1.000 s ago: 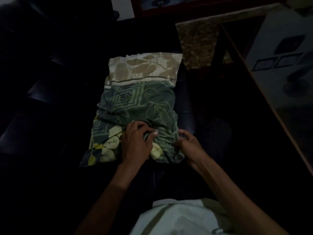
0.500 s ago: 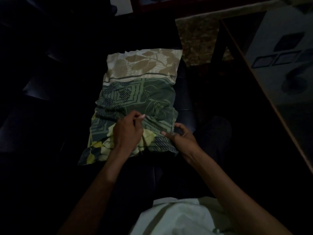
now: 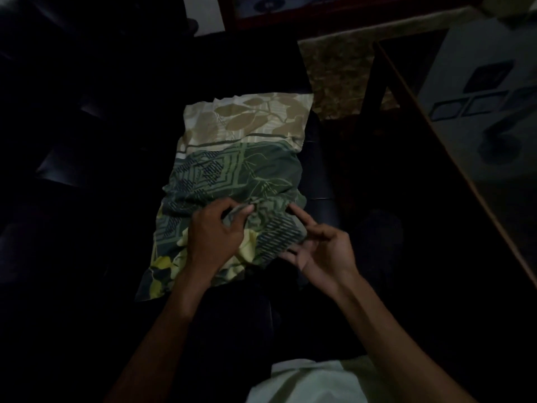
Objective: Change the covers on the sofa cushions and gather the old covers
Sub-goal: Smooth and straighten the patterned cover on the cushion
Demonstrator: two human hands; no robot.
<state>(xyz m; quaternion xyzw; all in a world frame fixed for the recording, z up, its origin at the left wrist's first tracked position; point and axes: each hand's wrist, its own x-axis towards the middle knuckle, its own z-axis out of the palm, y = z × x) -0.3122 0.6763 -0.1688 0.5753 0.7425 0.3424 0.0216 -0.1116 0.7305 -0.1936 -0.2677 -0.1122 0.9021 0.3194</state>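
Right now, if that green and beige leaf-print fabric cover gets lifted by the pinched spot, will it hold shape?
Probably not: the green and beige leaf-print fabric cover is wrinkled and bunches where the left hand pinches it, so likely floppy and light.

Dim home living room. Dark leather-look sofa (image 3: 66, 170) fills left and centre, padded sections catching faint sheen. Patterned cushion (image 3: 241, 158), in leaf-and-geometric print fabric, lies on the seat. At right, a wood-edged glass-topped table (image 3: 453, 158) runs from far to near, reflecting light. Mottled brown rug (image 3: 337, 74) on the floor beyond the sofa's end. Red-brown wooden furniture edge (image 3: 319, 17) across the far side. Lighting very low.
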